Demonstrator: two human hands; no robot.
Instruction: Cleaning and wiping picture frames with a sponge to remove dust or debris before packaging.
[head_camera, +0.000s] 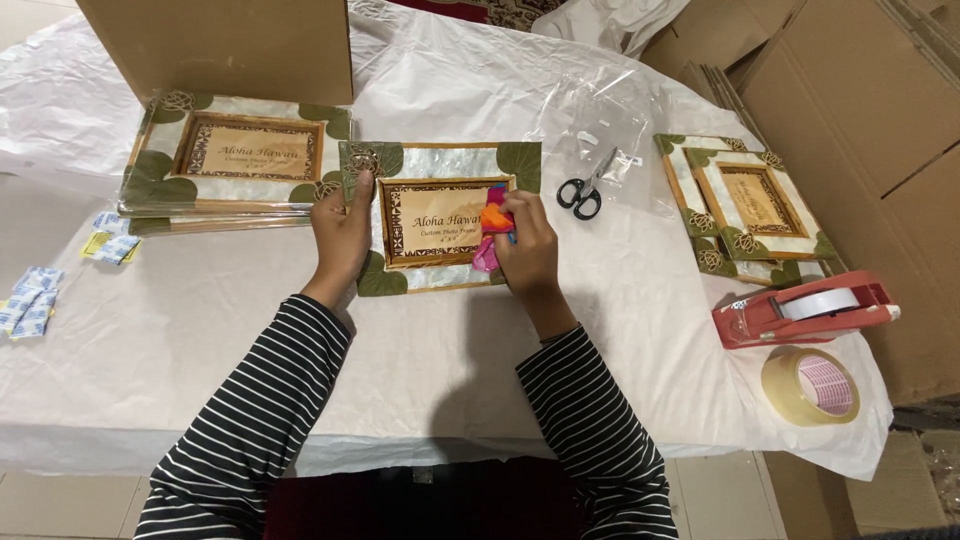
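A pearly photo frame (440, 165) with green leaf corners and a wooden inner border lies flat on the white-covered table (420, 350) in front of me. My left hand (342, 232) grips its left edge, thumb on top of the frame. My right hand (527, 248) presses a bunched orange and pink cloth (493, 222) against the right side of the frame's glass. Both arms wear black and white striped sleeves.
A stack of matching frames (225, 165) lies at the left below a cardboard box (220, 45). Two more frames (750, 205) lie at the right. Black scissors (580, 195), clear plastic bags (600, 115), a red tape dispenser (800, 310), a tape roll (810, 385) and small blue packets (30, 300) sit around.
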